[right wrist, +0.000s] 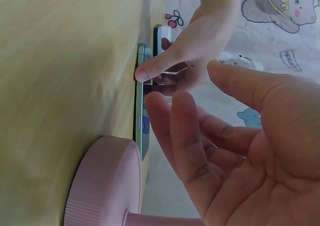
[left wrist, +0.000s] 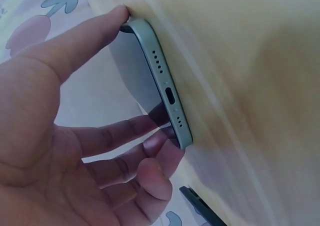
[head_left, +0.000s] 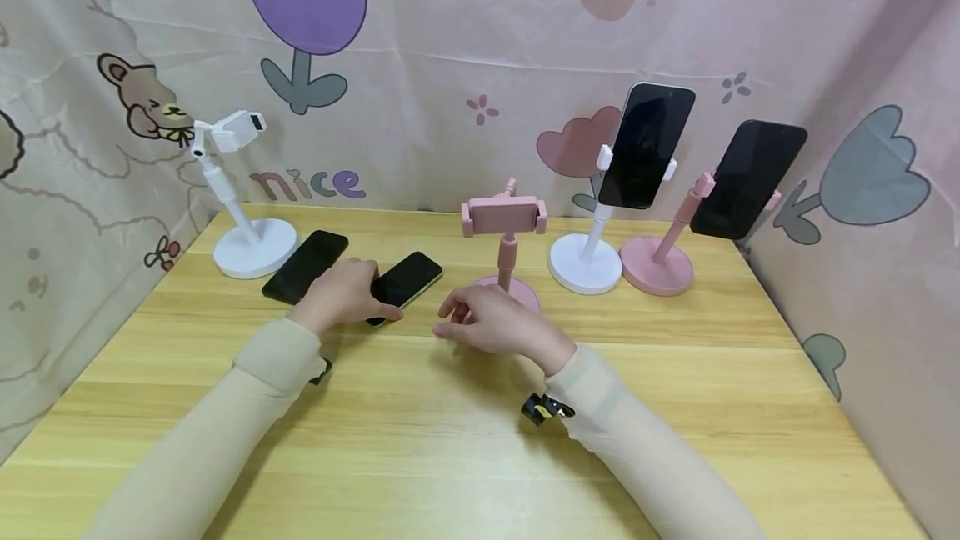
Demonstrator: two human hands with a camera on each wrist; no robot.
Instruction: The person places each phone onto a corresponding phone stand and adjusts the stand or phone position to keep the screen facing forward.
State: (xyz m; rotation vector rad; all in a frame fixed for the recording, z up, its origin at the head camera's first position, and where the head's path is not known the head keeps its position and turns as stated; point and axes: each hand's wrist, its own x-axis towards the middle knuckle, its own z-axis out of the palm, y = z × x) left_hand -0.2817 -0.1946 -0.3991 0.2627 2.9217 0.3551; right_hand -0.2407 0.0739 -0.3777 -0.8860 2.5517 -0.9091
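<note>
A smartphone (head_left: 409,277) with a dark screen and pale green frame lies face up on the wooden table. My left hand (head_left: 343,293) pinches it across its near end. The left wrist view shows the thumb on one long side of the phone (left wrist: 159,76), fingers at the other, and the charging port between them. My right hand (head_left: 497,320), fingers loosely bent and holding nothing, hovers in front of a pink phone stand (head_left: 507,216) whose clamp is bare. In the right wrist view, the round base (right wrist: 102,181) of that stand is close below the right fingers.
Left of the held phone lies a second dark phone (head_left: 306,267), beside a white stand (head_left: 256,248) with a bare clamp. At the back right, a white stand (head_left: 586,264) and a pink stand (head_left: 657,266) each carry a phone. Patterned cloth (head_left: 442,40) hangs behind the table.
</note>
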